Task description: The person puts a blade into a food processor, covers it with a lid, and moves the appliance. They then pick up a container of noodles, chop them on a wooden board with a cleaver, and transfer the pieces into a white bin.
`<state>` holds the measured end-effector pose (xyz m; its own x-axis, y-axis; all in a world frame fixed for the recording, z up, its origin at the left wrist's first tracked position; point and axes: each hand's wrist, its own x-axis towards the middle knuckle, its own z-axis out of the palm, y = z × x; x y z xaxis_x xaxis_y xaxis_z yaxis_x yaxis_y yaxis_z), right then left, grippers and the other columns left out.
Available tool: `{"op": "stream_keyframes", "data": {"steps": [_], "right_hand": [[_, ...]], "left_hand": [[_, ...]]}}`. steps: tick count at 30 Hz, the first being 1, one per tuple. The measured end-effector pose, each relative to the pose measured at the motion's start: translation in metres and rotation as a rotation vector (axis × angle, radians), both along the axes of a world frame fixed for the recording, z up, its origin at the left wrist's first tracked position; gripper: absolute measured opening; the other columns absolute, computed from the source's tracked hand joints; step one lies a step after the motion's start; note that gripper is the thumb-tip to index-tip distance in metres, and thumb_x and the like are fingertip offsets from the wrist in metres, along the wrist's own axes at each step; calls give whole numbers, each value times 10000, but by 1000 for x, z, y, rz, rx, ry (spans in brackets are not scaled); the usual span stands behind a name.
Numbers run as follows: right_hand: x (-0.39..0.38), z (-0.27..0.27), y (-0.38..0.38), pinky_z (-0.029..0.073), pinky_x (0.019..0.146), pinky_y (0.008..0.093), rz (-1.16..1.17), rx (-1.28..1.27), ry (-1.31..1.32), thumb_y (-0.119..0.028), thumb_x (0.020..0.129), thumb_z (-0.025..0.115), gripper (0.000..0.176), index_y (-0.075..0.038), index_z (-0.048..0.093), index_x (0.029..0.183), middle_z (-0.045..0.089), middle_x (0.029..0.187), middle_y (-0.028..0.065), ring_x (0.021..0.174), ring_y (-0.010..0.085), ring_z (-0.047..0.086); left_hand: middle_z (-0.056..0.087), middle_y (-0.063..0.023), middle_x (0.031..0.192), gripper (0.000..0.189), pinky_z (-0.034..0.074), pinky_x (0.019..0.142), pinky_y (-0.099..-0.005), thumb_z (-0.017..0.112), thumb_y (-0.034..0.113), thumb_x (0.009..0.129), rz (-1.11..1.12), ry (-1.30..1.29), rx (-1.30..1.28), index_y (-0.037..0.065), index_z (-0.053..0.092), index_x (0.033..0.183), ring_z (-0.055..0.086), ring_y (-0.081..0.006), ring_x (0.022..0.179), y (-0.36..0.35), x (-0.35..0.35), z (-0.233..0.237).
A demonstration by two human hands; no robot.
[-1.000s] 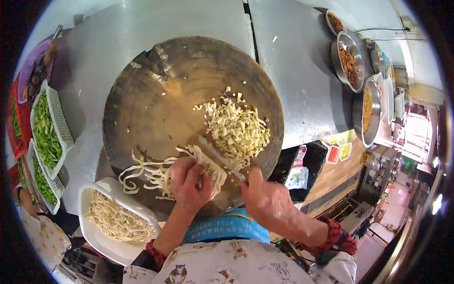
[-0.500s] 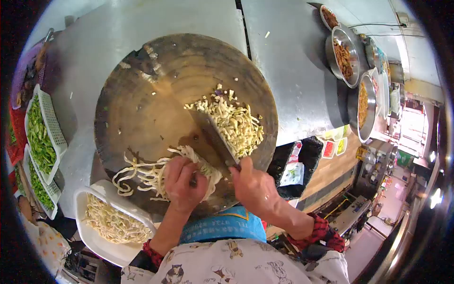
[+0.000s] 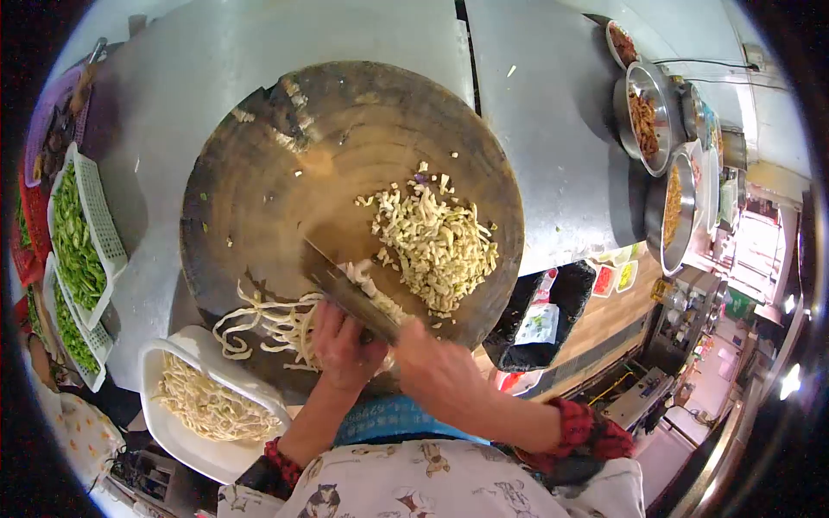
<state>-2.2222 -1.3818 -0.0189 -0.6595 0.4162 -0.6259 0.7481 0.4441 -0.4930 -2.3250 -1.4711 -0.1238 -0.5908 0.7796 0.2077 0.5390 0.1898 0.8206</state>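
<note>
At the bottom edge, a patterned apron and red sleeves are cut off by the frame. The left hand (image 3: pixel 345 345) has its fingers curled together over a bundle of long strips (image 3: pixel 263 324), pinning them to the near edge of the round chopping board (image 3: pixel 259 173). The hand covers the bundle's right end. The right hand (image 3: pixel 436 367) is clamped round the handle of a cleaver (image 3: pixel 341 289), and the fist hides the handle. The blade stands tilted just beside the left hand's knuckles, its edge down in the strips. Beyond the blade, a heap of cut pieces (image 3: pixel 436 246) lies on the board's right half. What the pale food is cannot be told.

Left of the arm, a white tray (image 3: pixel 194 456) holds more strips. Farther left, baskets (image 3: pixel 105 226) of green vegetables are warped by the lens. At the far right, metal bowls (image 3: pixel 619 116) stand along the steel worktop (image 3: pixel 553 129), their contents too small to make out.
</note>
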Motion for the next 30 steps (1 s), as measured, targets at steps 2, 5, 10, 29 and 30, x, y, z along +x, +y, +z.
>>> {"op": "stream_keyframes", "data": {"steps": [2,5,10,29,30], "right_hand": [[-22,-14,3,456,421,468,52,177,118,-181,913,520,244,22,390,875,577,595,198,515,385,602],[-11,-19,27,451,400,439,-109,207,157,-177,910,538,236,9,405,849,558,561,189,501,375,594],[18,19,24,436,375,426,-181,361,178,-157,883,598,235,-13,419,838,507,497,155,441,352,566],[60,18,3,399,360,428,-63,264,91,-154,875,593,238,-10,410,832,494,482,123,409,309,539],[59,28,0,399,360,428,-61,260,89,-154,875,593,238,-10,410,832,494,482,123,409,309,539]], "left_hand": [[598,-141,904,268,477,747,-425,702,47,602,12,-61,-118,2,626,855,572,-349,844,2,0,5],[587,-134,884,178,470,731,-423,647,-4,620,-27,98,-85,20,592,788,560,-329,816,7,-2,12],[584,-126,916,219,459,767,-405,640,-8,627,-29,124,-45,32,606,840,563,-320,858,0,-1,20],[587,-118,996,282,450,818,-416,678,15,600,-30,198,-88,28,618,876,568,-330,949,-15,3,9],[587,-118,996,282,450,818,-416,678,15,600,-28,196,-92,28,618,876,568,-330,949,-17,4,8]]}}
